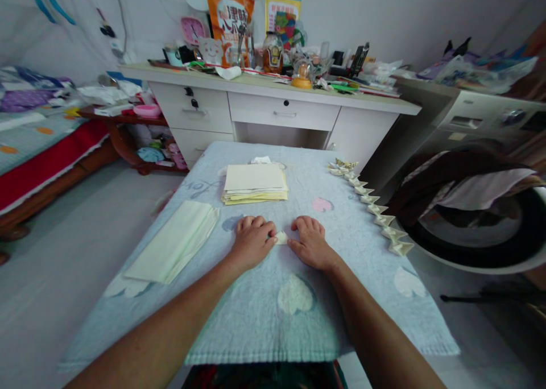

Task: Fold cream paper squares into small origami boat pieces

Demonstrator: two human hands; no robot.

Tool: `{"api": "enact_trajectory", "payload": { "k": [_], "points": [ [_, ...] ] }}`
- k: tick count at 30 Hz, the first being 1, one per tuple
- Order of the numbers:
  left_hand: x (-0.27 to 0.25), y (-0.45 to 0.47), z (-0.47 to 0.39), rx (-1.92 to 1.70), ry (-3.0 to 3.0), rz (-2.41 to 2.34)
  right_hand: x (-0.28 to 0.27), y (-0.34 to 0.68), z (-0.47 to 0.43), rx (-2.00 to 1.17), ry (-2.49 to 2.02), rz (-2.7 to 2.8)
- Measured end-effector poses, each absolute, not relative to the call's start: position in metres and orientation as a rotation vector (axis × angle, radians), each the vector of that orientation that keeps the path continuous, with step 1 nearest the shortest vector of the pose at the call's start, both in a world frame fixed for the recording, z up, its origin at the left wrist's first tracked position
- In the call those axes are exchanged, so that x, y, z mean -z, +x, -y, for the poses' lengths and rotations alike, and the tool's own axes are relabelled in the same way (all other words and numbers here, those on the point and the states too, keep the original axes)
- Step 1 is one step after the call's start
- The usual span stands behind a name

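A small piece of folded paper (281,238), pale cream, lies on the cloth between my two hands. My left hand (255,240) has its fingers curled, with thumb and forefinger closed at the paper's left end. At the right end rests the thumb of my right hand (312,241), whose other fingers are bent down toward the cloth. Beyond my hands sits a stack of cream and yellow paper sheets (255,178). Left of my left hand lies a pile of pale green folded sheets (174,242). A row of folded paper boats (377,210) runs along the table's right side.
A light blue cloth with hearts (256,326) covers the table. Behind it stands a white desk (284,113) crowded with a jar, a clock and an orange bag. To the right is a washing machine (473,121) with its door open; a bed (46,150) is at left.
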State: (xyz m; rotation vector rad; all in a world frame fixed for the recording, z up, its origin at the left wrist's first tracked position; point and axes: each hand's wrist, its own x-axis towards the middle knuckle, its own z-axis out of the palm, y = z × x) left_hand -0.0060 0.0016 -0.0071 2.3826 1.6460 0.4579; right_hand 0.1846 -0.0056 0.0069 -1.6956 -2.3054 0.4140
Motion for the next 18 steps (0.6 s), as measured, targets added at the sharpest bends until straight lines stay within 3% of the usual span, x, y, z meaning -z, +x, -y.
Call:
{"api": "enact_trajectory", "payload": {
  "k": [18],
  "points": [
    [0.0081,-0.005,-0.0015,-0.483,2.389,-1.645,-0.0098,0.1878,0.0028,-0.572,-1.684,2.279]
  ]
}}
